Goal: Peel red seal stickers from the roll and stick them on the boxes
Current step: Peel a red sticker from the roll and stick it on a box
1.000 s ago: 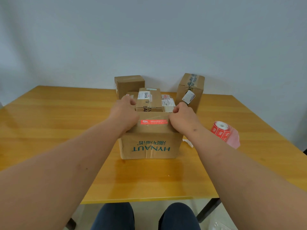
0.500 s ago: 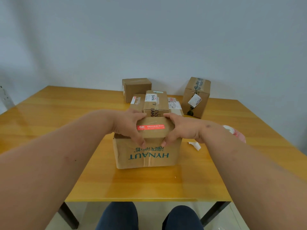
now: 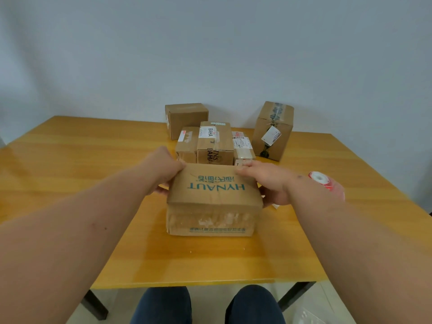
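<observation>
In the middle of the frame a cardboard box (image 3: 214, 199) printed "HYNAUT" in teal stood on the yellow wooden table (image 3: 70, 164), its printed face turned upward and reading upside down to the camera. The left hand (image 3: 163, 171) gripped the box's far left corner, fingers curled over the top edge and the thumb down along the left side. The right hand (image 3: 266, 181) held the far right corner the same way, fingers bent onto the top edge and the palm against the right side. Both hands were closed around the box and held nothing else. The box's near face showed torn tape remnants and a line of small green print along the bottom.

At the right of the frame, just beyond the right wrist, the roll of red seal stickers (image 3: 321, 180) lay on the table, partly hidden by the forearm. Just behind the held box, three smaller parcels (image 3: 215, 141) sat side by side, the middle one labelled "BAHA". Further back, a plain box (image 3: 187, 119) stood at upper centre, and a taller taped box (image 3: 273, 129) stood toward the upper right.
</observation>
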### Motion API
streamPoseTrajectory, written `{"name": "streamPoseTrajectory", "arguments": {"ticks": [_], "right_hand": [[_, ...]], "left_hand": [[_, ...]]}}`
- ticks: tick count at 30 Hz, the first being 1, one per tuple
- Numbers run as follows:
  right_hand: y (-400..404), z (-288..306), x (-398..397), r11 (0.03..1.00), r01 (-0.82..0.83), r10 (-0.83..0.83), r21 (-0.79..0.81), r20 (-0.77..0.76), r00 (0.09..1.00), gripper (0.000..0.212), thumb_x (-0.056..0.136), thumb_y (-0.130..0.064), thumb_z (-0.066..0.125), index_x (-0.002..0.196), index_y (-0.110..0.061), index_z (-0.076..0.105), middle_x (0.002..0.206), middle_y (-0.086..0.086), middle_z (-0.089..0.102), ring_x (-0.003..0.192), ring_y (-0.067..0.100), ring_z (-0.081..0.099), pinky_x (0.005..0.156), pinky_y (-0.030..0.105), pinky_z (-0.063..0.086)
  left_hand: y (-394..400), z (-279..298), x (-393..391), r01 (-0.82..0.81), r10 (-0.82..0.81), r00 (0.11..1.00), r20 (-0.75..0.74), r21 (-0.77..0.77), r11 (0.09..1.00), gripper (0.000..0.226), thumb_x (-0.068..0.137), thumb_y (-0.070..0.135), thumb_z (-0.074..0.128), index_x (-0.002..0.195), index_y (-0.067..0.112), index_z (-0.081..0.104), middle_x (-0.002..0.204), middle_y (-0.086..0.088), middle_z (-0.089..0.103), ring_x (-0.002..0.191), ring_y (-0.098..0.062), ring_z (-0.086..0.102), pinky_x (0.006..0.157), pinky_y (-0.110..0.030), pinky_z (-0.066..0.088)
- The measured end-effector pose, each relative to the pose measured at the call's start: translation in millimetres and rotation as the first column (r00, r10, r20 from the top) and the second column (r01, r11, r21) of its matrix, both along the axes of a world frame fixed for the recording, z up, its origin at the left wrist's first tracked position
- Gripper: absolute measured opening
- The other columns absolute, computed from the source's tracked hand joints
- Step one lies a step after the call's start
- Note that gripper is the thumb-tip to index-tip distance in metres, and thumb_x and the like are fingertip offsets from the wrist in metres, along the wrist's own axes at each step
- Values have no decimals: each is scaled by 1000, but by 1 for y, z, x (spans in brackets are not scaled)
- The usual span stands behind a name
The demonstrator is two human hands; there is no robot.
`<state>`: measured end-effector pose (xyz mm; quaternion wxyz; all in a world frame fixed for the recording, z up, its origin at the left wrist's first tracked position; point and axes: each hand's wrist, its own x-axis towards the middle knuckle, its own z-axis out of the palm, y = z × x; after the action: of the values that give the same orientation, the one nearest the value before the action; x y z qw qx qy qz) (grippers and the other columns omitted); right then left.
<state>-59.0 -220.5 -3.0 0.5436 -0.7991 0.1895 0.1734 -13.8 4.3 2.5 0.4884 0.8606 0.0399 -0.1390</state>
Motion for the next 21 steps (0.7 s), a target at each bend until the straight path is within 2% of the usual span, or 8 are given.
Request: {"name": "streamPoseTrajectory", "arguments": {"ticks": [4,7,10,13,15,17,19,21], "right_hand": [[-3,5,2,999,-22,22,-29,4,1000,20,97,-31,52,117,-31,51,109,5,60,93,29,63,70,46,58],[-7,9,6,999,9,-10,-46,-2,1000,39,89,-56,54,109,-23,62,102,10,67,88,32,68,77,50,58],[-20,11,12,986,-32,38,165,-32,999,66,73,-75,58,116,-25,60,105,8,67,86,32,67,77,47,57],[-30,10,12,923,-237,249,305,-2,968,60,72,-61,68,121,-27,61,109,3,65,92,29,64,77,46,54],[-32,7,15,921,-317,325,229,-1,946,54,73,-50,74,121,-29,61,112,3,65,98,29,63,79,46,55],[-31,6,19,959,-257,262,122,-29,965,54,73,-53,74,118,-27,61,113,5,65,99,30,65,84,48,56],[-28,5,24,988,-149,151,35,-46,988,58,73,-64,68,114,-24,62,111,7,67,100,33,67,86,48,55],[-23,4,26,997,-62,60,-51,-36,998,60,74,-73,60,110,-25,63,105,5,70,95,31,68,85,44,55]], "left_hand": [[-6,4,7,14,-14,1000,0,87,996,21,102,28,48,92,9,48,86,-11,58,68,-23,53,52,-31,44],[-6,5,18,19,-10,999,-52,178,984,24,101,21,48,83,6,50,78,-13,54,58,-22,50,43,-28,39],[0,8,32,54,-7,986,-166,283,958,18,95,6,50,79,2,55,69,-11,49,48,-20,42,33,-17,32],[5,10,40,45,33,975,-221,338,940,13,93,0,45,86,1,56,68,-10,45,46,-20,40,30,-15,32],[3,9,42,30,36,977,-209,304,952,14,94,0,46,84,0,56,74,-13,48,52,-22,45,29,-17,36],[-1,9,42,-15,50,981,-187,185,983,18,95,9,53,81,0,59,84,-17,56,60,-27,54,33,-23,44],[-3,13,41,-105,107,972,-210,23,994,29,96,30,56,90,2,62,94,-18,61,69,-32,63,45,-33,52],[-3,15,41,-142,133,959,-251,-18,990,54,95,53,50,103,1,59,101,-19,63,77,-37,67,56,-39,56]]}}
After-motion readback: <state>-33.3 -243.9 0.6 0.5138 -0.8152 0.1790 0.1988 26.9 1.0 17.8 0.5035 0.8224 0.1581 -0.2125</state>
